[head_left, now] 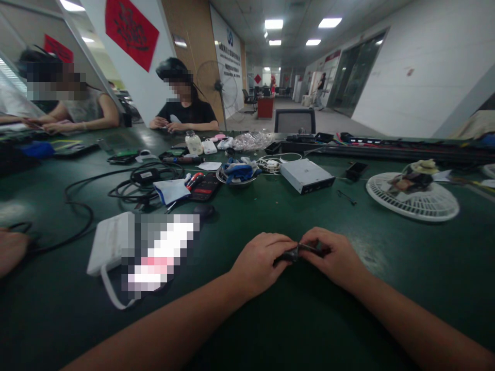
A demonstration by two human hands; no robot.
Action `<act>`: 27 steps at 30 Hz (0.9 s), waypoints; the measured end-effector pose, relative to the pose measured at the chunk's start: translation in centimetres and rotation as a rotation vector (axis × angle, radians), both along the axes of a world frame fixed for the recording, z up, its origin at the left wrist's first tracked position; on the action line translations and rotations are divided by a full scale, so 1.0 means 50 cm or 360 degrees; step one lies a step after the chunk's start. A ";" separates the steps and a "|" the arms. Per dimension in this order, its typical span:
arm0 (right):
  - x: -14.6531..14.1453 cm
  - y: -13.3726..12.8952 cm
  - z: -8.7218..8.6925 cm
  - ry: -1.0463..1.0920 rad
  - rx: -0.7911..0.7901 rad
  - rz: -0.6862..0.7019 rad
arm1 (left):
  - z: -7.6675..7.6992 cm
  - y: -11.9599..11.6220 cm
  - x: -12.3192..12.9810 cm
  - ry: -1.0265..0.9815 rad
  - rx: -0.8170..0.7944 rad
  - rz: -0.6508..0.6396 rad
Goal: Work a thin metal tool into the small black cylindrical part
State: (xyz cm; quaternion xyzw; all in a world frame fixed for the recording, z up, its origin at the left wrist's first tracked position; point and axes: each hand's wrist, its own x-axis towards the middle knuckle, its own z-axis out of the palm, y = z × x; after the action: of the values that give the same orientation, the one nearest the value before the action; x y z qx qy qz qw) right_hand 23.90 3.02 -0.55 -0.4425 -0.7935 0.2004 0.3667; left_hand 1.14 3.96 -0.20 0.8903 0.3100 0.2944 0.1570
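L hand [263,263] pinches a stubby dark part [289,255] btwn thumb & fingers; R hand [334,255] pinches a thin dark strip [311,250] likewise. The pieces meet, or v. nearly, in the narrow gap btwn the hands, low over the green tabletop [294,319], front & just R of ctr; can't tell if they're joined.

Handling (judging by looks): both prob. light & stiff, hard plastic or metal. Part looks glossy, so maybe slick; best gripped round its thicker body. Strip might bend or snap if twisted; hold it by the edges, close to the meeting pt.

Further out, L side: dark mouse [204,211], white box [110,245] w/ white cable, another person's hand [11,252] at the frame edge. Beyond: red-and-black screwdriver [195,180] by a dark phone [207,188], bowl [236,182] w/ blue stuff inside, optical drive [307,175]. Far R: round white fan grille [412,203] w/ a motor-like lump on top. Across the table, a co-worker in a black top [189,113], hands together.
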 end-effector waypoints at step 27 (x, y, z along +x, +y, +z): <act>-0.003 -0.014 0.012 -0.0047 -0.0187 0.0065 | 0.003 -0.005 0.000 -0.0028 -0.0046 -0.0129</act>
State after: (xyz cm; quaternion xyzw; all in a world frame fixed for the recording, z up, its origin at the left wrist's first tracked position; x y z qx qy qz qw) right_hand 23.73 2.29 0.06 -0.4498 -0.7945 0.2477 0.3242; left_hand 1.15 3.73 -0.02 0.8971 0.2764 0.2911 0.1845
